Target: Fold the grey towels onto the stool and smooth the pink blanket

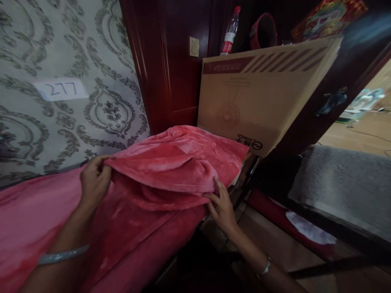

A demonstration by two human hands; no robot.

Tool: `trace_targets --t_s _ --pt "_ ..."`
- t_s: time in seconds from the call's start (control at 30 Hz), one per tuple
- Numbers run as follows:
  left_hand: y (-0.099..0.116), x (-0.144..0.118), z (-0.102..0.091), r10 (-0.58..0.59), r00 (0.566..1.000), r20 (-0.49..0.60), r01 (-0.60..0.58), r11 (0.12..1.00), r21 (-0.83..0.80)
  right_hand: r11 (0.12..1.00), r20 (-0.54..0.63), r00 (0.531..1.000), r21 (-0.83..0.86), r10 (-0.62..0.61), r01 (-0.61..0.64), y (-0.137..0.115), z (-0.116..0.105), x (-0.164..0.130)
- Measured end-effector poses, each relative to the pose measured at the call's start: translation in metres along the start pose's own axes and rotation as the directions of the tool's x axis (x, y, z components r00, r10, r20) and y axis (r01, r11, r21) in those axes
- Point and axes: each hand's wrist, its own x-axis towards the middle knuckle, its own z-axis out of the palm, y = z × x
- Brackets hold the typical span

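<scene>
A plush garment or blanket in coral red (171, 171) lies in loose folds in the middle of the view. My left hand (95, 179) pinches one corner of it, near the patterned wall. At the right end of the same lifted edge, my right hand (222, 205) grips the cloth between thumb and fingers. Between both hands the edge hangs in a shallow curve with a fold beneath. Under it spreads a pink-red plush cover (128, 244), which runs out toward the lower left.
Behind the cloth a large cardboard box (244, 97) stands against dark red wooden panelling, with a plastic bottle (230, 32) at its top edge. On the right is a grey fluffy cover (345, 187) over a dark-framed seat. A paper marked 277 (61, 89) is on the wall.
</scene>
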Motion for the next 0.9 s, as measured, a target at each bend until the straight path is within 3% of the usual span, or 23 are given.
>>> trace_targets --t_s 0.1,0.2,0.27,0.33,0.4,0.47,0.5,0.57,0.6,0.67,0.73,0.9 --pt "0.007 0.001 -0.001 -0.043 0.999 0.009 0.043 0.999 -0.026 1.0 0.013 1.0 -0.001 0.007 -0.007 0.005 0.009 -0.002" --pt "-0.001 0.003 0.001 -0.001 0.997 0.074 -0.01 0.99 0.144 1.0 0.021 1.0 -0.017 -0.018 0.019 0.011 0.015 -0.005" --pt "-0.008 -0.001 0.007 0.076 0.986 0.148 -0.124 0.93 0.347 0.999 0.014 0.999 -0.016 -0.033 0.033 0.013 0.014 -0.005" --pt "-0.006 -0.014 0.018 0.202 0.944 0.26 -0.308 0.821 0.481 0.999 0.003 0.999 -0.001 -0.042 0.042 0.013 0.01 -0.002" --pt "0.008 -0.036 0.037 0.359 0.827 0.432 -0.537 0.732 0.419 0.998 -0.013 0.998 0.005 -0.055 0.055 0.009 0.004 0.004" --pt "0.031 -0.062 0.06 0.518 0.62 0.59 -0.723 0.669 0.173 0.998 -0.019 0.998 -0.004 -0.067 0.067 0.004 -0.001 0.011" --pt "0.044 -0.075 0.072 0.587 0.531 0.612 -0.766 0.641 0.05 0.997 -0.018 0.997 -0.012 -0.07 0.07 0.001 -0.004 0.014" --pt "0.069 -0.094 0.096 0.676 0.43 0.599 -0.794 0.599 -0.106 0.997 -0.007 0.997 -0.023 -0.074 0.073 -0.003 -0.008 0.02" --pt "0.079 -0.1 0.106 0.708 0.405 0.578 -0.797 0.584 -0.156 0.997 -0.001 0.997 -0.024 -0.074 0.074 -0.005 -0.009 0.022" --pt "0.093 -0.103 0.122 0.748 0.394 0.534 -0.792 0.572 -0.216 0.997 0.002 0.997 -0.028 -0.072 0.072 -0.006 -0.012 0.024" --pt "0.098 -0.1 0.131 0.767 0.41 0.493 -0.775 0.578 -0.254 0.997 -0.007 0.998 -0.036 -0.065 0.065 -0.004 -0.014 0.026" --pt "0.093 -0.092 0.129 0.741 0.464 0.486 -0.714 0.637 -0.29 0.998 -0.03 0.998 0.036 -0.056 0.057 -0.001 -0.018 0.031"
